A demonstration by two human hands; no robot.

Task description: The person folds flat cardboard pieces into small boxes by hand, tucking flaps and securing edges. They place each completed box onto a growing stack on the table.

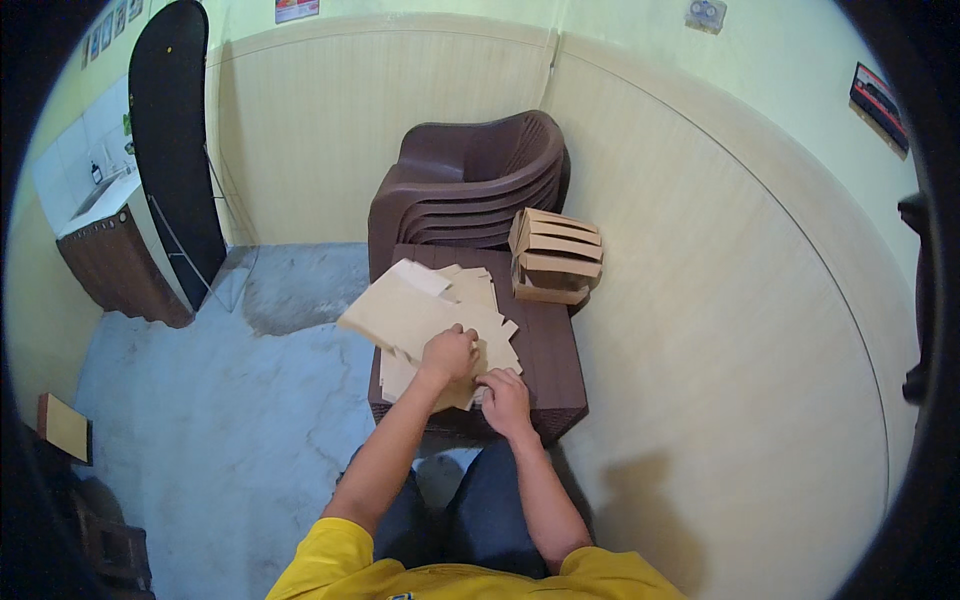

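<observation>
A loose pile of flat tan cardboard box blanks (492, 352) with cut flaps lies on a brown table (545, 370). The uppermost blank (400, 308) is tilted and sticks out past the table's left edge. My left hand (452, 354) is closed on this blank near its lower right edge, fingers curled. Just right of it and nearer to me, my right hand (506, 402) has its fingers bent and pressed together at the near edge of the pile, on a blank there. The hands partly hide the cardboard beneath them.
Folded cardboard boxes (558, 257) are stacked at the table's far right, against the wall. Behind the table stand several stacked brown plastic chairs (480, 180). A tall black board (170, 140) leans by a sink counter (100, 205) at the left.
</observation>
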